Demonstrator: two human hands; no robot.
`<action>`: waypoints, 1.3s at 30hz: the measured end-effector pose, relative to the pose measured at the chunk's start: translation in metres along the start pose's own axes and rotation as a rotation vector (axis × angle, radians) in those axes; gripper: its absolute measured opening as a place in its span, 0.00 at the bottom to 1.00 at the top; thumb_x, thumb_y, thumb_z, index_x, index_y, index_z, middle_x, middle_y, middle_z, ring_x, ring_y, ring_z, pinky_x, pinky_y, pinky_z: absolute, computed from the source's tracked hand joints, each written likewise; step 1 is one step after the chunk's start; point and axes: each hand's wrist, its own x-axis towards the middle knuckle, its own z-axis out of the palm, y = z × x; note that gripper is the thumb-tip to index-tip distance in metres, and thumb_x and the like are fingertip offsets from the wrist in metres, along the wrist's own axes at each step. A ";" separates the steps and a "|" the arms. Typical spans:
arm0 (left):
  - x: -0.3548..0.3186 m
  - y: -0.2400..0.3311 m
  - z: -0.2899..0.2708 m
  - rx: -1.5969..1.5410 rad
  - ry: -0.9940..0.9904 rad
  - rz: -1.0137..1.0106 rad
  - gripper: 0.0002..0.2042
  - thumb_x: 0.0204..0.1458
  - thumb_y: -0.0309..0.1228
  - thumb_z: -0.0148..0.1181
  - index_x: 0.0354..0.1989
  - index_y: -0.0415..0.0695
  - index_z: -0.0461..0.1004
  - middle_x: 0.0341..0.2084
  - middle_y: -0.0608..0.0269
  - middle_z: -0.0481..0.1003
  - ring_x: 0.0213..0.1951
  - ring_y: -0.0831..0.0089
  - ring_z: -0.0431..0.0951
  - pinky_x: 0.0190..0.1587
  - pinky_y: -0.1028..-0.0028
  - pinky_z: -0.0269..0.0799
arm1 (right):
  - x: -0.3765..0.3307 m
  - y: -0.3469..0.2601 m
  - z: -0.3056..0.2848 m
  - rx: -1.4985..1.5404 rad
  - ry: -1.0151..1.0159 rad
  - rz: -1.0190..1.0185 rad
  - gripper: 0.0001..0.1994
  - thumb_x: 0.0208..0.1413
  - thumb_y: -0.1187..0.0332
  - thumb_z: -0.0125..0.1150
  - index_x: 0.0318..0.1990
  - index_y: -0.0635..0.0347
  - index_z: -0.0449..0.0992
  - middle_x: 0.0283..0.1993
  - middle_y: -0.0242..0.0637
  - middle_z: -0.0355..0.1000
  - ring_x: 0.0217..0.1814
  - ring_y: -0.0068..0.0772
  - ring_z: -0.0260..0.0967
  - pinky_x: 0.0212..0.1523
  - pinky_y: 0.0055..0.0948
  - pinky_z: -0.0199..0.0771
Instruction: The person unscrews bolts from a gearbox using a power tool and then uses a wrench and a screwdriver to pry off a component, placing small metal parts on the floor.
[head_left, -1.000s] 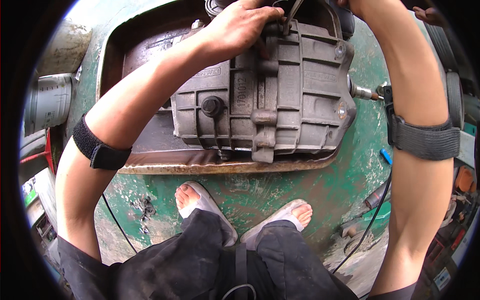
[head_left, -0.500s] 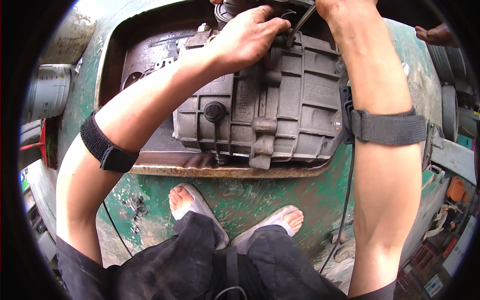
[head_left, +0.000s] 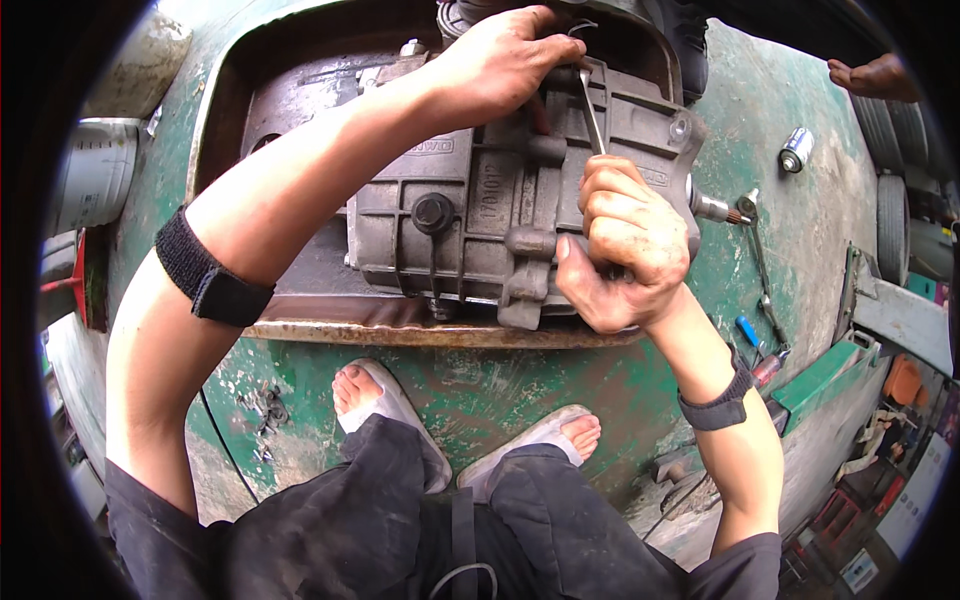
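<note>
A grey cast-metal gearbox (head_left: 480, 210) with ribbed sides lies in a wide metal tray (head_left: 420, 337). My right hand (head_left: 630, 235) is closed in a fist round a silver wrench (head_left: 592, 115). The wrench points away from me, its far end against the gearbox's far upper side, beside my left thumb. My left hand (head_left: 500, 65) rests over the far edge of the gearbox, fingers curled over it and thumb stretched toward the wrench end. What those fingers grip is hidden.
A splined shaft (head_left: 715, 208) sticks out at the gearbox's right. On the green floor lie a ratchet wrench (head_left: 765, 270), a spray can (head_left: 796, 150) and a blue-handled tool (head_left: 747, 330). Another person's hand (head_left: 875, 77) shows at the far right. White buckets (head_left: 95, 175) stand at left.
My right hand has come down toward me from the far edge, swinging the wrench handle to the near side. My left hand has hardly moved.
</note>
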 end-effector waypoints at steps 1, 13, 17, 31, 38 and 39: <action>0.000 0.001 0.000 0.055 0.009 -0.005 0.21 0.59 0.44 0.54 0.41 0.33 0.73 0.32 0.48 0.77 0.36 0.63 0.77 0.39 0.64 0.72 | -0.001 -0.001 0.000 0.014 0.012 0.040 0.10 0.36 0.83 0.55 0.17 0.59 0.61 0.19 0.38 0.60 0.21 0.38 0.58 0.36 0.42 0.68; -0.001 0.005 0.000 0.054 0.012 0.020 0.19 0.58 0.43 0.53 0.37 0.34 0.72 0.27 0.50 0.73 0.32 0.65 0.73 0.37 0.65 0.69 | 0.090 0.070 -0.072 1.010 0.602 0.658 0.18 0.49 0.67 0.49 0.12 0.50 0.49 0.12 0.29 0.45 0.15 0.28 0.41 0.24 0.31 0.48; -0.002 0.004 0.004 0.009 0.021 -0.013 0.18 0.59 0.42 0.52 0.37 0.34 0.71 0.27 0.52 0.73 0.32 0.65 0.73 0.37 0.64 0.69 | 0.114 0.089 -0.062 0.965 0.727 0.765 0.19 0.49 0.65 0.47 0.11 0.45 0.48 0.10 0.26 0.42 0.10 0.26 0.36 0.15 0.30 0.40; 0.001 -0.006 0.010 -0.057 0.057 0.192 0.19 0.63 0.41 0.51 0.41 0.32 0.70 0.28 0.46 0.73 0.34 0.66 0.71 0.42 0.66 0.69 | 0.161 0.106 -0.032 0.919 0.758 0.907 0.14 0.46 0.67 0.54 0.14 0.48 0.59 0.08 0.24 0.50 0.05 0.25 0.44 0.09 0.26 0.45; -0.001 -0.008 0.008 -0.003 0.038 0.165 0.18 0.65 0.40 0.48 0.44 0.33 0.71 0.34 0.51 0.75 0.39 0.70 0.74 0.45 0.69 0.69 | 0.121 0.082 -0.033 0.970 0.496 0.547 0.16 0.51 0.69 0.49 0.12 0.50 0.59 0.09 0.26 0.53 0.07 0.23 0.47 0.11 0.23 0.45; 0.000 -0.008 0.007 0.001 0.041 0.186 0.19 0.64 0.41 0.49 0.43 0.31 0.70 0.32 0.46 0.75 0.38 0.67 0.73 0.45 0.66 0.69 | 0.116 0.073 -0.029 0.887 0.509 0.512 0.16 0.51 0.69 0.49 0.12 0.50 0.59 0.09 0.27 0.53 0.08 0.22 0.48 0.12 0.23 0.45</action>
